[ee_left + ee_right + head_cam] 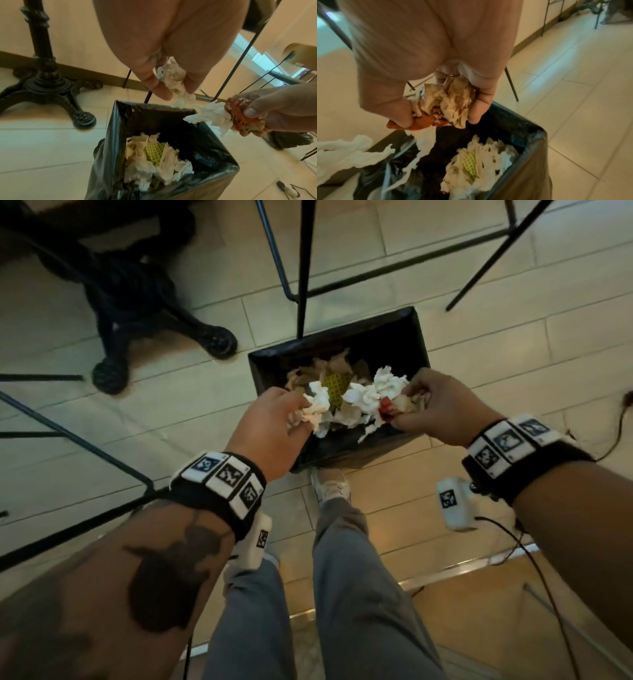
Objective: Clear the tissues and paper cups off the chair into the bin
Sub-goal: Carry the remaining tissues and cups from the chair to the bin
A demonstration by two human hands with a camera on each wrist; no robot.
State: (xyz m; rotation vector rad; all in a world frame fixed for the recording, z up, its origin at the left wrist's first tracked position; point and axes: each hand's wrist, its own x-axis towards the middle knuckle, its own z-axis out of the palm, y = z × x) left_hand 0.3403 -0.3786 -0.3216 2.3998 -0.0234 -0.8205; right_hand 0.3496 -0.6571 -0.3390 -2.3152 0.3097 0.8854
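Where bin [416, 337] stands, pale floor tiles [513, 344]

The bin [419, 344] is the landmark. Its near rim hides behind the left hand [270, 426] and right hand [442, 409] in the head view. Tissues [175, 79] above it are half buried between fingers [157, 86]. The crushed red-and-white wad [436, 106] above it may be a cup; too crumpled to tell. Rubbish [154, 159] deep inside is blurred. The table base [144, 302] left of it is cut off.

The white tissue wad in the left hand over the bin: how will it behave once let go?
The tissue wad looks crumpled and limp, so probably floppy and very light. It may drift or snag on the bin liner's rim rather than drop straight.
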